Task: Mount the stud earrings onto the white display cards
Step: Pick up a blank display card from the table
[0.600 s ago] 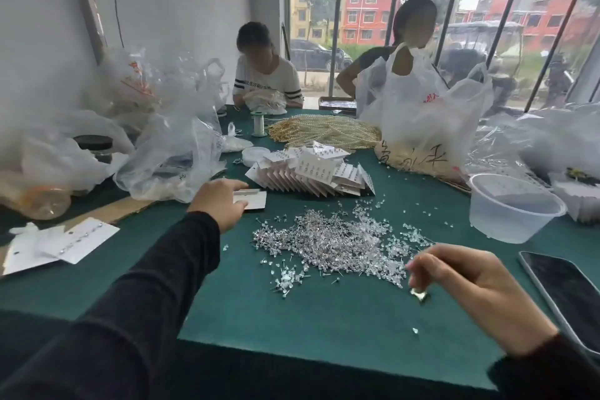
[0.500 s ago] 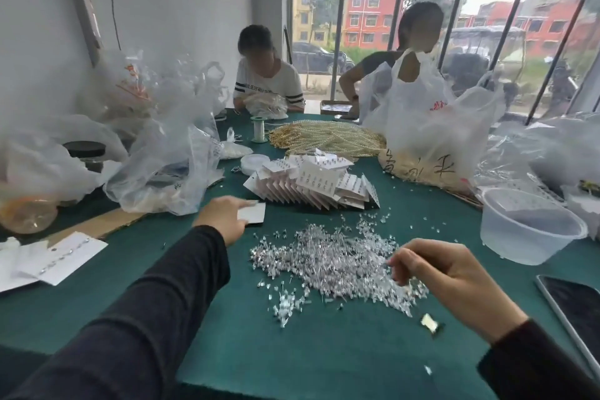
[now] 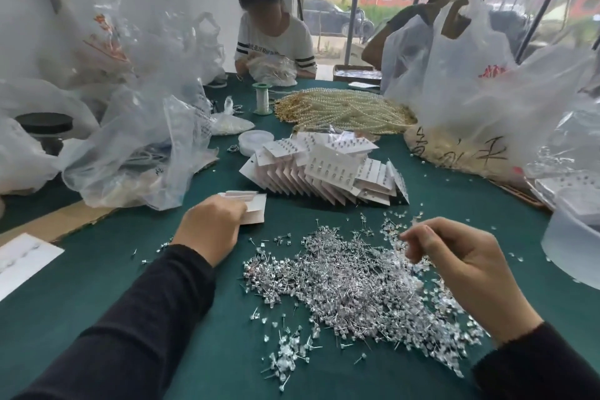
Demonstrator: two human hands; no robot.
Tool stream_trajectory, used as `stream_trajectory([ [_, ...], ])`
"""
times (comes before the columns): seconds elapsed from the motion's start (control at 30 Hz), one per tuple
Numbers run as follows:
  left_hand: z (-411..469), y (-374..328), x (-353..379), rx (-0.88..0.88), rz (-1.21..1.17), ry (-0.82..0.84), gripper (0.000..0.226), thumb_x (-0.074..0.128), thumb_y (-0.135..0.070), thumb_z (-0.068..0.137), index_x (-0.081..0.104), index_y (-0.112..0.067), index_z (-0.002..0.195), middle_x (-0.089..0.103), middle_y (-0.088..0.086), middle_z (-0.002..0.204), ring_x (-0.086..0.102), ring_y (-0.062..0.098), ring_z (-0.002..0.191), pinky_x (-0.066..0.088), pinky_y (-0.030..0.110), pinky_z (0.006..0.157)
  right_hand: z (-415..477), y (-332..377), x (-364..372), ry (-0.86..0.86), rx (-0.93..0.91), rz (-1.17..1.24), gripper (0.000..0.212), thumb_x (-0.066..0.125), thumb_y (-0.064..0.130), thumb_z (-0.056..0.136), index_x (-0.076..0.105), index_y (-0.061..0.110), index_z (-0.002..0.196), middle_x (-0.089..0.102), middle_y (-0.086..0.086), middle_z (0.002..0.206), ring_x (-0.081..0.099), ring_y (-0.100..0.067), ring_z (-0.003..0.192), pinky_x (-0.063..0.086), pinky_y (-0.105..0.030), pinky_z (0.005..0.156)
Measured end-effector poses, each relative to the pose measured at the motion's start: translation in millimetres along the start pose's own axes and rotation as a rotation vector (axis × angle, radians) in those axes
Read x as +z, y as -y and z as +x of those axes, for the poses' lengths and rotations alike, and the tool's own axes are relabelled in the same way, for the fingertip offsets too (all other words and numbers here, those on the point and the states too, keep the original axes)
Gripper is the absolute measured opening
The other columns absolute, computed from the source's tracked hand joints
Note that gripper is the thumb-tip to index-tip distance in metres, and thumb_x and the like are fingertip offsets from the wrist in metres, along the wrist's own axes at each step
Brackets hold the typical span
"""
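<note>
Blank cards (image 3: 255, 209) are held at the edge by the left hand (image 3: 211, 230) on the table (image 3: 146, 269); the curled right hand (image 3: 464, 273) is poised over the heaped studs (image 3: 350, 286).

Dark handwritten characters (image 3: 457, 156) low on the white plastic bag (image 3: 454, 84) across from me, not legible to me, red print (image 3: 492, 71) higher on it blurred, small lettering (image 3: 263, 48) across a striped shirt (image 3: 293, 39) too tiny to read

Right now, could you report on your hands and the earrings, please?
Left hand grips card stack. Right hand curled over earring pile, pinch unclear. Finished cards beyond, not blocking.
</note>
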State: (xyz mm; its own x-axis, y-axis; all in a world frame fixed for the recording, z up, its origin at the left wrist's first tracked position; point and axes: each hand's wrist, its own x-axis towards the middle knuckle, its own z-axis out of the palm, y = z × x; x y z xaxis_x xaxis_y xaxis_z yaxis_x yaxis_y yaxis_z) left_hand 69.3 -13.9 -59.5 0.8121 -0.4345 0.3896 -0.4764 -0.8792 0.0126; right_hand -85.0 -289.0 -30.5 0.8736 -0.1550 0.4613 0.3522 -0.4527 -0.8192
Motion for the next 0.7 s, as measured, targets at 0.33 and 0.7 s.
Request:
stream_trajectory([
  [0.33, 2.5, -50.3, -67.2, -0.313, -1.054, -0.481, 0.012, 0.070, -0.006, 0.075, 0.069, -0.017, 0.080, 0.070, -0.005, 0.075, 0.066, 0.010, 0.067, 0.052, 0.019, 0.057, -3.2, 14.2, -7.1, -0.165, 0.044, 0.034, 0.013, 0.053, 0.015, 0.087, 0.065, 0.014, 0.092, 0.068, -0.002, 0.076, 0.064, -0.008, 0.072, 0.052, -0.017, 0.067],
  [0.7, -3.9, -142.5, -62.0, -0.163, -1.405, 0.399, 0.034, 0.074, -0.032, 0.069, 0.063, -0.014, 0.095, 0.072, 0.002, 0.085, 0.068, 0.010, 0.074, 0.056, 0.020, 0.068, -9.3, 14.1, -2.8, -0.235, 0.411, 0.668, 0.024, 0.064, 0.023, 0.069, 0.068, 0.012, 0.090, 0.071, 0.000, 0.076, 0.064, -0.011, 0.066, 0.053, -0.021, 0.053],
])
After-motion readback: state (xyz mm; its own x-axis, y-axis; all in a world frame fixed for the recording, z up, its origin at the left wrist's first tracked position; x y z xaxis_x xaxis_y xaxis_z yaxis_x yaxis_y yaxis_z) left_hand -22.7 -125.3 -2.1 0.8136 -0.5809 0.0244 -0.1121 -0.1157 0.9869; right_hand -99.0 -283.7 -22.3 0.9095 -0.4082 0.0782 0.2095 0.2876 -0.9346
